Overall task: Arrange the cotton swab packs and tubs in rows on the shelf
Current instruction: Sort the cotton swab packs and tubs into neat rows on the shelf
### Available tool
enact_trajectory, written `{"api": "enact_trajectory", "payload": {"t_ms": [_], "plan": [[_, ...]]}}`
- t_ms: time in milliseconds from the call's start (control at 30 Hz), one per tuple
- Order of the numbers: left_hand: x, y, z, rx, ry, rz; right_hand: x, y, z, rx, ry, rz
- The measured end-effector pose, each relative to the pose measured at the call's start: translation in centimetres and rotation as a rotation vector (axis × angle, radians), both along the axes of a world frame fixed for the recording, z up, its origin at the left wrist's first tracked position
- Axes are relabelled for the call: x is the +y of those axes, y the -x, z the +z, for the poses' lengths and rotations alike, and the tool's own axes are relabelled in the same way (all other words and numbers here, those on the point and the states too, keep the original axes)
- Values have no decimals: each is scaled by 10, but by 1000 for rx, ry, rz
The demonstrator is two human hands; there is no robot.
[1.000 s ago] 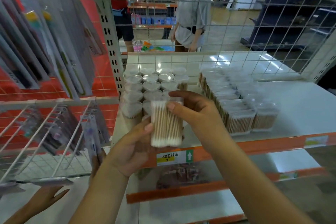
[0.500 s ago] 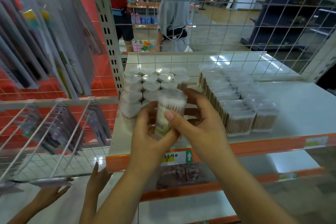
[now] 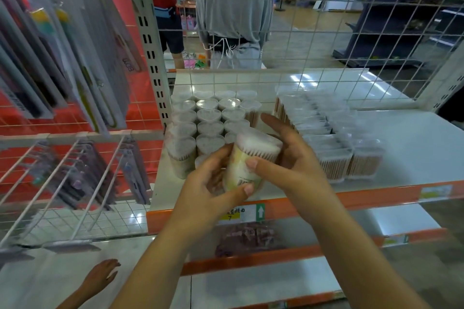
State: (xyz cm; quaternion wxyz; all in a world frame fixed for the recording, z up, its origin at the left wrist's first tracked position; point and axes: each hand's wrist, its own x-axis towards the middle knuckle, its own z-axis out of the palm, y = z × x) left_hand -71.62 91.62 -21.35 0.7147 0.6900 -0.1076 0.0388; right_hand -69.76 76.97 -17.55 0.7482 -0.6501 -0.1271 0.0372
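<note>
Two hands hold one tilted swab tub at shelf front edge: left hand wraps it, right hand pinches it. Standing tubs just behind; careless set-down may topple them.

A clear round tub of cotton swabs, tilted, sits just before rows of matching tubs.

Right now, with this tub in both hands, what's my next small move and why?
Probably stand the tilted tub, held by left hand and right hand, upright at the front of the round tubs, whose right-hand rows stop short of the shelf edge.
</note>
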Motion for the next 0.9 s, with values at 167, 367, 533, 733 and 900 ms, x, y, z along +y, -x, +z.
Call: {"api": "enact_trajectory", "payload": {"t_ms": [167, 367, 533, 733, 900], "plan": [[-6, 4, -1, -147, -195, 247, 2, 4, 5, -119, 397, -135], [-8, 5, -7, -230, -326, 378, 13, 7, 12, -310, 655, -211], [10, 6, -10, -254, -381, 334, 24, 5, 10, -395, 739, -175], [70, 13, -16, -327, -532, 356, 48, 5, 2, -479, 749, -109], [104, 9, -31, -226, -711, 532, 76, 3, -17, -586, 800, -114]]}}
